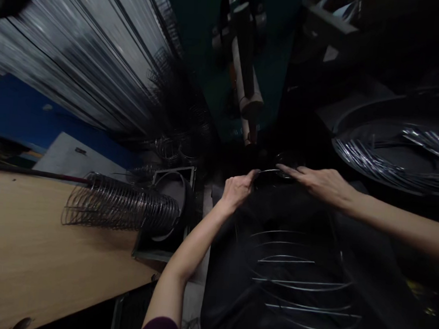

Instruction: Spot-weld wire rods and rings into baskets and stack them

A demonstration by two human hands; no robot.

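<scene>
A light wooden tabletop (18, 250) at the left carries a long row of wire rings (118, 208) lying sideways.

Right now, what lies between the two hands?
In the head view, a thin curved wire spans the short gap between left hand and right hand; both touch it.

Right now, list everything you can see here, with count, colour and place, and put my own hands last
wire ring: one, silvery, pinched between both hands at centre
wire rings: several, silvery, lying on the dark surface below the hands
ring stack: one long row, silvery, lying sideways on the table
wooden table: one, tan, left
metal rods: many, silvery, slanting across upper left
round tray: one, dark, holding shiny wire, right
machine arm: one, pale and dark, top centre
left hand: one, fingertips closed on the ring
right hand: one, fingers extended on the ring
</scene>
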